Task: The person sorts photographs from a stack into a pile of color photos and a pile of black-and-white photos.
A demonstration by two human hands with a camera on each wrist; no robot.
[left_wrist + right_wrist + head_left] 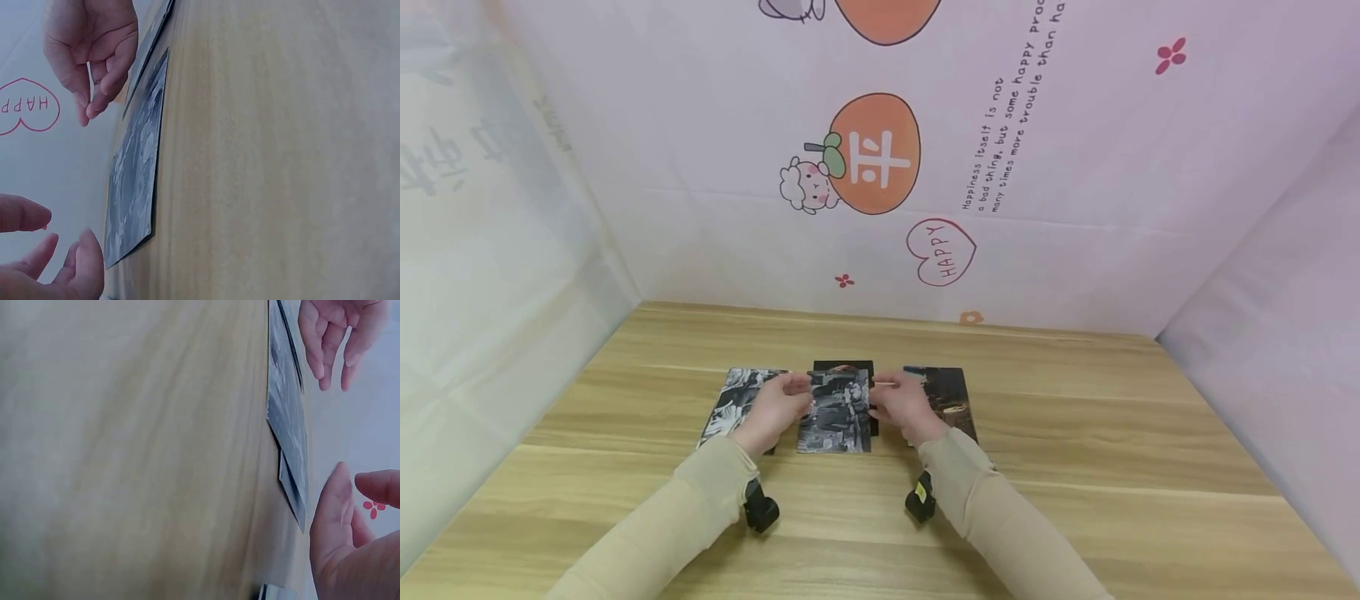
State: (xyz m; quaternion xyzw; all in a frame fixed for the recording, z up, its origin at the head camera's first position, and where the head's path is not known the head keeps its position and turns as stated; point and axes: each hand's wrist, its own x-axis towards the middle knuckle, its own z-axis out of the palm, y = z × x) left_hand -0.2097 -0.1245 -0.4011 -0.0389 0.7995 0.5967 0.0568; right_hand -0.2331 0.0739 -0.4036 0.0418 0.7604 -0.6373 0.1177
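A black-and-white photo card [833, 417] lies on the table, overlapping a darker card [842, 364] behind it. My left hand [778, 408] is at its left edge and my right hand [906, 404] at its right edge. In the left wrist view, the left hand's fingers [84, 262] are loosely bent and spread, with nothing between them, beside the photo card [134, 172]. The right wrist view has the right hand [350, 544] likewise holding nothing, its thumb and fingers apart, close over the overlapping cards.
Another black-and-white card [735, 400] lies to the left, partly behind the left hand. A dark coloured card [947, 392] sits to the right, partly covered by the right hand. The wooden table [1075, 433] meets a printed white cloth wall [737, 258] at the back.
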